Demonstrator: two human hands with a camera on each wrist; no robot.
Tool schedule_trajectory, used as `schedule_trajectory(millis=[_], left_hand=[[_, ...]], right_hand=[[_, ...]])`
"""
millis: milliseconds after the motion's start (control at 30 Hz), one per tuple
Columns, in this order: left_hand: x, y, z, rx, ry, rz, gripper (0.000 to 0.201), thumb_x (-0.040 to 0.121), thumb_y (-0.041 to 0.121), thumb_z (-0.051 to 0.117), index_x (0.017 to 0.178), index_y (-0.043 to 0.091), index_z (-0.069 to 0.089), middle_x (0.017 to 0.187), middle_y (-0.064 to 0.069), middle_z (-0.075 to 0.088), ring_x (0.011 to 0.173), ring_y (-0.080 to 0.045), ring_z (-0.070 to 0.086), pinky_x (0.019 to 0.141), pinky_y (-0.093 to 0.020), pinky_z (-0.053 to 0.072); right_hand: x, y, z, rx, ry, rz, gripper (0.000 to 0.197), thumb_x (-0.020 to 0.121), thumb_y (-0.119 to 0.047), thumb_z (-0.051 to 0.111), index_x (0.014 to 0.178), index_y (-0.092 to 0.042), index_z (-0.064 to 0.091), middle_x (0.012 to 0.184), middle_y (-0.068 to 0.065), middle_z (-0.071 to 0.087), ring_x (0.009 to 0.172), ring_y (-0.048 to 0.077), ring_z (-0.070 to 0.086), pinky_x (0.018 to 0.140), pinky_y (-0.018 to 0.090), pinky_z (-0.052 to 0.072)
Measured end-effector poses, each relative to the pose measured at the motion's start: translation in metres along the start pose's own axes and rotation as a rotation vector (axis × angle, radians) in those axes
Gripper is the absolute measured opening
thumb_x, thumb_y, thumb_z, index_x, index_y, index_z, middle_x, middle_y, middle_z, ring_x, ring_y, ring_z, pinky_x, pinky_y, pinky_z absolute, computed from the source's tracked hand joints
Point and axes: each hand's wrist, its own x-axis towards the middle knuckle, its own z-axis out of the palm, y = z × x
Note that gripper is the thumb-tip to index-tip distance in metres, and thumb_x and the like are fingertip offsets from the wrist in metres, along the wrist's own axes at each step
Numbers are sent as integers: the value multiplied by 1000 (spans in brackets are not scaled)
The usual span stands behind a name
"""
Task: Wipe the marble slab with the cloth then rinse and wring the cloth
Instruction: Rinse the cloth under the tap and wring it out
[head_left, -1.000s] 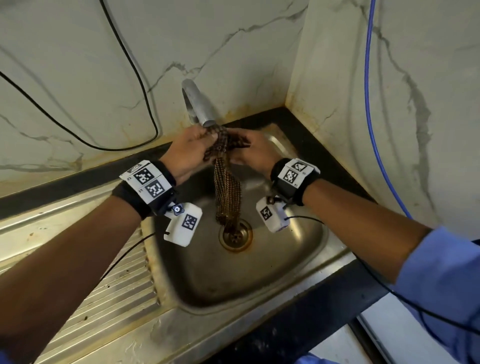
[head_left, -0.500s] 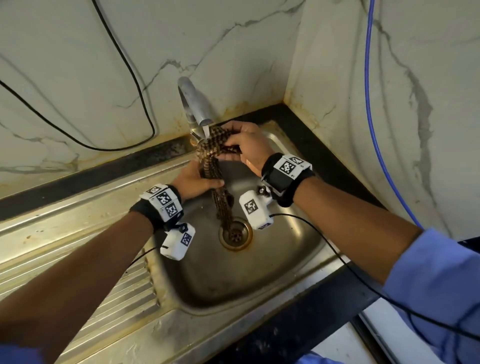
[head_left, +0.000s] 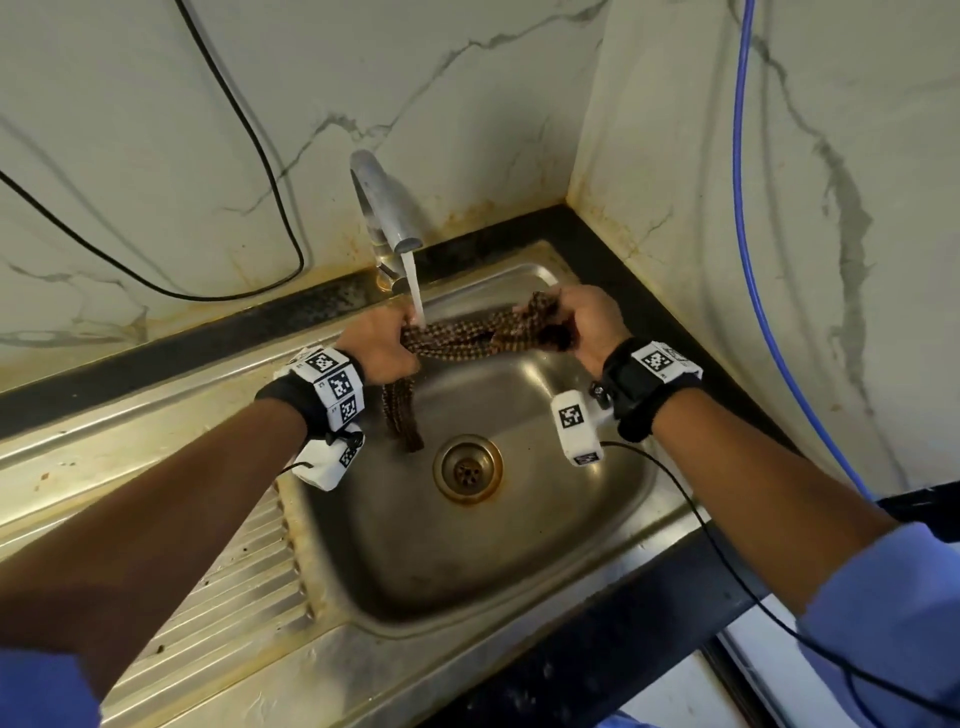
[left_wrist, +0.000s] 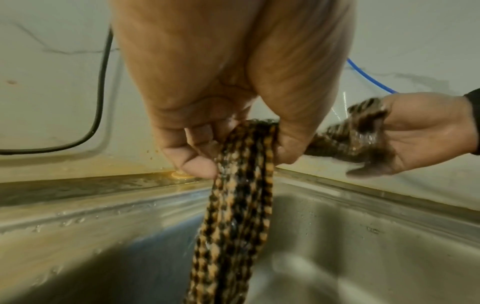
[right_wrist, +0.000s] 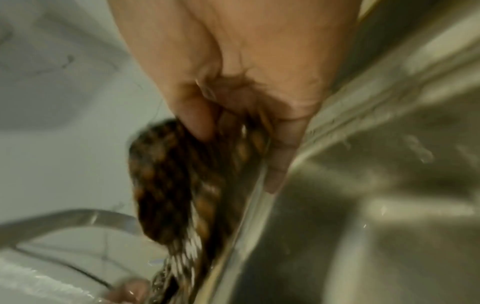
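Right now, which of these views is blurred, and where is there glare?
Head view: sharp, glare on the sink basin. Left wrist view: left hand and cloth fairly crisp, basin smeared. Right wrist view: worst, the cloth and right hand motion-blurred.

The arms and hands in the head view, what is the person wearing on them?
Bare forearms with blue sleeves pushed up. Each wrist has a black band carrying white blocks printed with black square markers, plus a small white camera box trailing a thin black cable.
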Motion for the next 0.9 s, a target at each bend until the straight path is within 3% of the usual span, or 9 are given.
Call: schedule_trajectory(millis=[100,200,367,467,600,700,767,833,900], left_hand=[[-4,-4,0,-142,66,35,49,71,14,76,113,22,52,98,0,62,87,-16,60,70,-27,49],[-9,0,4,-226,31,85,52,67,8,80,109,25,54,97,6,59,86,-8,57,65,-16,40],[-16,-3,5,-342,53,151,54,63,0,81,108,19,57,101,0,62,92,-13,59,75,-22,50],[-23,-5,-1,-518,67,161,54,64,-11,77,108,13,57,97,-2,64,87,-9,63,75,-17,51],[-27,-11,3,-751,171,92,48,71,-9,73,110,16,58,102,-2,66,94,-11,64,86,-30,52],[-32,-2,11,-912,188,35,29,92,10,58,120,19,57,113,3,64,103,-6,60,91,-27,47],[-32,6,21,-988,58,-42,30,102,31,40,126,20,56,118,2,64,105,-4,61,88,-23,46],[-28,10,28,-1067,-34,-113,46,101,49,30,123,21,58,121,-7,64,110,-15,62,94,-33,48],[-22,15,28,-1175,-11,-172,56,98,57,26,111,18,64,112,-12,66,106,-22,64,97,-40,48]], right_hand=[[-6,4,-4,-572,-128,-97,37,84,5,48,98,-21,70,107,2,69,107,24,63,90,40,52],[-11,10,11,-711,-309,-137,51,85,2,60,130,-22,56,123,0,63,113,14,59,85,24,49],[-14,28,67,-604,-470,-257,77,78,-17,78,144,-22,40,134,5,58,119,17,57,105,41,45],[-17,41,93,-671,-406,-367,74,77,-32,78,142,-31,41,129,0,62,117,18,58,102,41,46],[-13,36,104,-766,-199,-486,43,88,-31,67,128,-23,56,115,1,68,106,18,64,94,42,52],[-4,29,101,-679,-117,-429,30,91,-31,62,119,-21,60,107,-1,69,100,16,65,91,45,53],[-5,24,103,-541,-126,-375,30,92,-27,58,121,-19,58,110,3,67,103,19,64,94,49,51],[-13,22,108,-358,-259,-279,35,93,-27,51,128,-21,54,119,7,64,112,22,60,102,49,45],[-22,25,116,-156,-421,-165,43,97,-33,44,139,-22,45,133,10,57,123,23,54,111,47,37]])
